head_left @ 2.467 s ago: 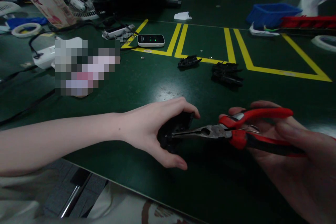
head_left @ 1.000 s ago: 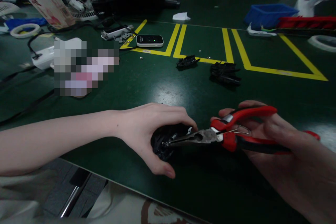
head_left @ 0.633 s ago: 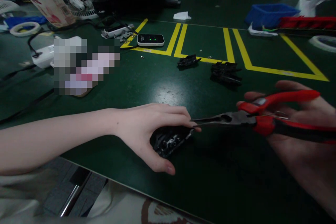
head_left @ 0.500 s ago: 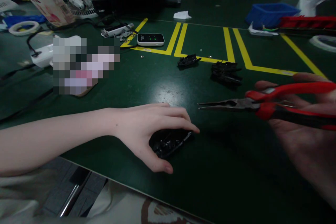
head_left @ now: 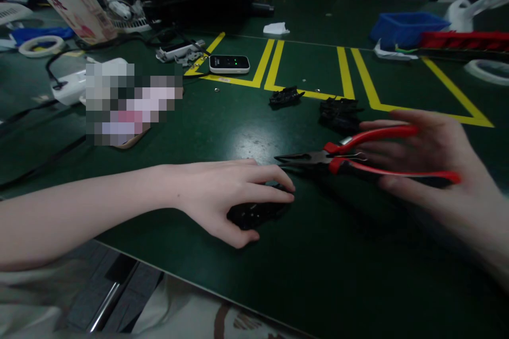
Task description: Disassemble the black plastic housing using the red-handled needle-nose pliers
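My left hand [head_left: 234,190] curves over a black plastic part [head_left: 254,214] on the green table, its thumb and fingers around the part's edges. Part of that piece is hidden under my fingers. My right hand [head_left: 433,159] loosely holds needle-nose pliers [head_left: 345,156] with red and black handles. The handles lie within my spread fingers and against the palm, and the jaws point left, low over the table near my left fingertips. Beyond my right fingers are more black plastic pieces [head_left: 338,111], with a single black piece [head_left: 285,97] to their left.
Yellow tape lines [head_left: 302,90] mark the table [head_left: 222,127]. A small white-edged device with green lights [head_left: 229,64] sits behind. At left are a power strip [head_left: 71,85], cables and a tape roll [head_left: 42,46]. A blue bin [head_left: 407,29] and red rack [head_left: 465,41] stand back right.
My right hand has brought the pliers left and inward, closer to my left hand, with its fingers looser around the handles. My left fingers and thumb have shifted slightly over the black part.
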### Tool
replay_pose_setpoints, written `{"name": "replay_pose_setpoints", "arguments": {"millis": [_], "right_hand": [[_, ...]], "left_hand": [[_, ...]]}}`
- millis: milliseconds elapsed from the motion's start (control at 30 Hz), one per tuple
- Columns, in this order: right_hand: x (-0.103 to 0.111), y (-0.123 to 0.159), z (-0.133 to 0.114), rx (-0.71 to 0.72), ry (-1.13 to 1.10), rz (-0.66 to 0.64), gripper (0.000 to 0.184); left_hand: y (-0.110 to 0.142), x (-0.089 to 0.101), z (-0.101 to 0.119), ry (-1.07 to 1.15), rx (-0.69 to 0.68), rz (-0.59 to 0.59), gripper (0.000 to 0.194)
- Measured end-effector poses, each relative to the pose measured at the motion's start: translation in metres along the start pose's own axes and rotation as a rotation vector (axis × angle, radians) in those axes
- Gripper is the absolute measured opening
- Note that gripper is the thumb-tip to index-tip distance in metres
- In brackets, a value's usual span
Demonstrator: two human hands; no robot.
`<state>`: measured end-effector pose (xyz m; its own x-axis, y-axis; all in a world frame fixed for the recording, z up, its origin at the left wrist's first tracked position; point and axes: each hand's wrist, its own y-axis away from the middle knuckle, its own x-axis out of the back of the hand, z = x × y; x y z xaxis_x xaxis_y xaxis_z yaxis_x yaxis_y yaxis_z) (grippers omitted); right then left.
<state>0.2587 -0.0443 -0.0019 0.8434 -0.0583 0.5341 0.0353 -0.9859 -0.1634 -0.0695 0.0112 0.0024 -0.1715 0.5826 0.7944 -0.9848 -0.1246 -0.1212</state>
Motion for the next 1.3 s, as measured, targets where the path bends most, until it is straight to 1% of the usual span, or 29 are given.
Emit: {"name": "replay_pose_setpoints", "arguments": {"millis": [67, 167, 233, 333, 500, 633, 767, 833, 900, 1033, 1167, 1300], "right_hand": [[0.007, -0.003, 0.005, 0.019, 0.176, -0.074, 0.093], [0.013, -0.007, 0.006, 0.036, 0.339, -0.096, 0.104], [0.014, -0.009, 0.005, 0.059, 0.424, -0.110, 0.107], [0.015, -0.009, 0.007, 0.086, 0.522, -0.135, 0.102], [0.015, -0.010, 0.009, 0.150, 0.627, -0.189, 0.091], [0.014, -0.009, 0.010, 0.215, 0.688, -0.205, 0.084], [0.005, -0.006, 0.013, 0.339, 0.714, -0.232, 0.087], [-0.002, -0.005, 0.012, 0.371, 0.722, -0.242, 0.078], [-0.009, -0.004, 0.010, 0.376, 0.728, -0.232, 0.071], [-0.016, -0.004, 0.003, 0.351, 0.724, -0.180, 0.064], [-0.013, -0.002, -0.001, 0.301, 0.695, -0.102, 0.059], [-0.008, 0.003, 0.000, 0.229, 0.645, -0.011, 0.055]], "left_hand": [[0.000, 0.001, 0.000, 0.005, 0.005, 0.002, 0.057], [0.000, 0.001, 0.001, 0.007, 0.014, 0.004, 0.056], [-0.001, 0.002, 0.001, 0.009, 0.009, 0.008, 0.053], [-0.002, 0.003, 0.001, 0.005, 0.010, 0.014, 0.053], [-0.003, 0.004, 0.002, -0.001, 0.057, 0.015, 0.051], [-0.003, 0.005, 0.003, -0.010, 0.062, 0.017, 0.055], [-0.003, 0.003, 0.003, -0.002, 0.071, 0.025, 0.054], [-0.003, 0.002, 0.003, 0.014, 0.060, 0.034, 0.053], [-0.003, 0.002, 0.001, 0.048, 0.042, 0.052, 0.050], [-0.003, 0.004, 0.000, 0.149, 0.021, 0.103, 0.049], [-0.002, 0.002, 0.000, 0.180, 0.029, 0.129, 0.052], [-0.001, -0.005, -0.001, 0.188, 0.029, 0.108, 0.057]]}}
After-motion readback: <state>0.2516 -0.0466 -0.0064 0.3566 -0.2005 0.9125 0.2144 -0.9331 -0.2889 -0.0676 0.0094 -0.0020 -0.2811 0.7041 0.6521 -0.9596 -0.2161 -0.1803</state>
